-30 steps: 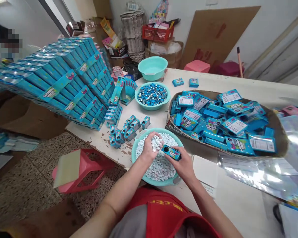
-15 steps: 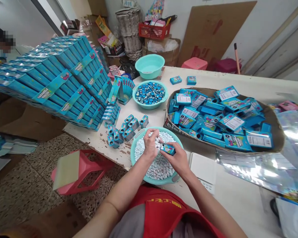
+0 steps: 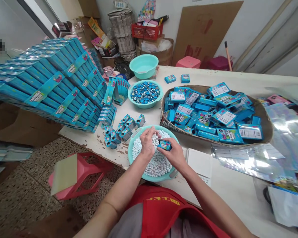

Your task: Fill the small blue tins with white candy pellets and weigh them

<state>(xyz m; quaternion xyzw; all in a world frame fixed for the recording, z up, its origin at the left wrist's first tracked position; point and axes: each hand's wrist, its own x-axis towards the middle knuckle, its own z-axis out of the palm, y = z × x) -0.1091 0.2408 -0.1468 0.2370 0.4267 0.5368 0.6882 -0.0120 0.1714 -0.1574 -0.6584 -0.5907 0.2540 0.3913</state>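
Observation:
My right hand (image 3: 174, 153) grips a small blue candy box (image 3: 164, 144), tilted on its side with its dark round opening facing left. Cupped beside that opening, my left hand (image 3: 147, 142) holds several white candies (image 3: 155, 140). Both hands are over a turquoise basin (image 3: 130, 152) full of white candies (image 3: 155, 168). To the left of the basin, small blue boxes (image 3: 125, 133) with round holes in their tops stand in a group. Behind it, a second turquoise basin (image 3: 145, 105) contains blue and silver round caps (image 3: 145, 92).
A cardboard tray (image 3: 269, 132) heaped with blue boxes lies to the right. Stacked display cartons (image 3: 59, 86) rise at the left. A white scale (image 3: 199, 162) and plastic sheets (image 3: 248, 162) are near my right arm. One turquoise basin (image 3: 144, 66) stands farther back; a red stool (image 3: 81, 175) is below left.
The camera view has shifted slightly, so the table appears a little farther left. My left hand has turned and cups the candies close to the box opening; the right keeps its hold.

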